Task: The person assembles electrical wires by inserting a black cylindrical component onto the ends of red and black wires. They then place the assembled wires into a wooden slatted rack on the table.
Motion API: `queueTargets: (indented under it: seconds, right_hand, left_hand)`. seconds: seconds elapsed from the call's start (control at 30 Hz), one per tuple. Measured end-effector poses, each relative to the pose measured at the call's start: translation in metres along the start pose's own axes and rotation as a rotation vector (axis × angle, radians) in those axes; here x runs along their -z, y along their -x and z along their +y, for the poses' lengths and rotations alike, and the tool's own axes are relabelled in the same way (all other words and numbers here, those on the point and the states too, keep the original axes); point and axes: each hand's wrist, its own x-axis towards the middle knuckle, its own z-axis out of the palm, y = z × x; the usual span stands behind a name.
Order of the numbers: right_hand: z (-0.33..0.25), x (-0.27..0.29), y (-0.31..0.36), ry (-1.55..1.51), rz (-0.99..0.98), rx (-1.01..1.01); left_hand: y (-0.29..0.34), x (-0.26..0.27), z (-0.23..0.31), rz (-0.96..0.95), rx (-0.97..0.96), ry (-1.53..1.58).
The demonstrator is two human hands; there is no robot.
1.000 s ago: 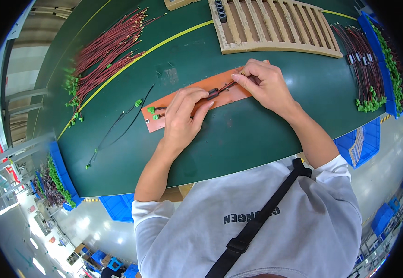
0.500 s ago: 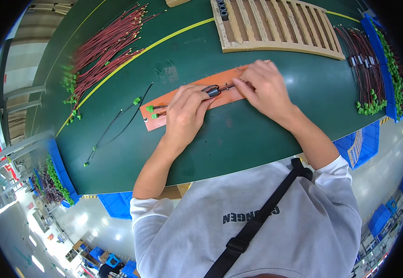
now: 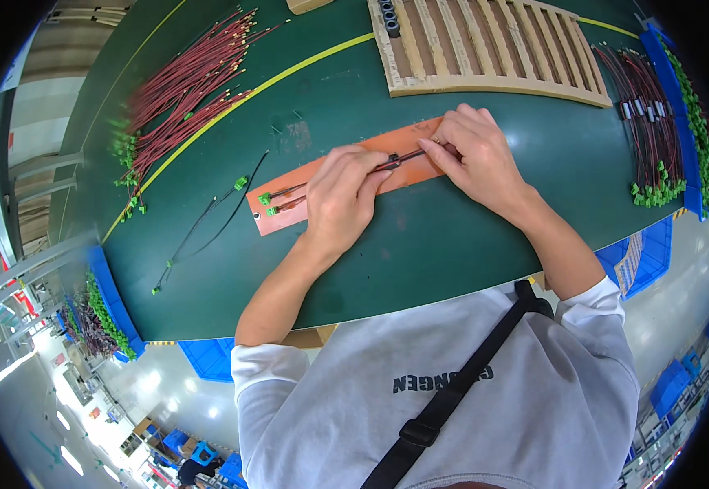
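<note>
Across the green worktop (image 3: 444, 236), loose red wires (image 3: 187, 81) are lying heaped at the far left, while an orange board (image 3: 420, 170) is being partly covered by both hands. Along it a dark wire assembly (image 3: 413, 155) is being stretched, its green connectors (image 3: 265, 198) resting near the left end. By the left hand (image 3: 341, 196), a small black piece (image 3: 394, 160) is being pinched between thumb and fingers; by the right hand (image 3: 475, 151), the wires are being pinched farther right, fingertips partly hidden. Light, flexible handling is being suggested by such thin strands; grip is probably being best taken on the bunched wires, the connector joints being judged more fragile.
</note>
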Motion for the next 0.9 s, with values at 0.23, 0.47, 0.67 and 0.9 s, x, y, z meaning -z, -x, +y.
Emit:
queueTargets:
  seconds: [0.23, 0.47, 0.67, 0.9]
  right_hand:
    - [0.005, 0.004, 0.002, 0.024, 0.025, -0.006]
    - [0.026, 0.013, 0.007, -0.069, 0.084, -0.098]
    - [0.026, 0.015, 0.009, -0.12, 0.072, -0.148]
    - [0.023, 0.012, 0.007, -0.132, 0.059, -0.159]
  left_hand:
    - [-0.003, -0.003, 0.013, -0.017, 0.377, 0.2]
    - [-0.004, 0.013, 0.013, -0.073, 0.138, -0.03]
    - [0.043, 0.095, 0.006, 0.088, 0.278, -0.318]
    - [0.075, 0.112, -0.022, 0.019, 0.397, -0.257]
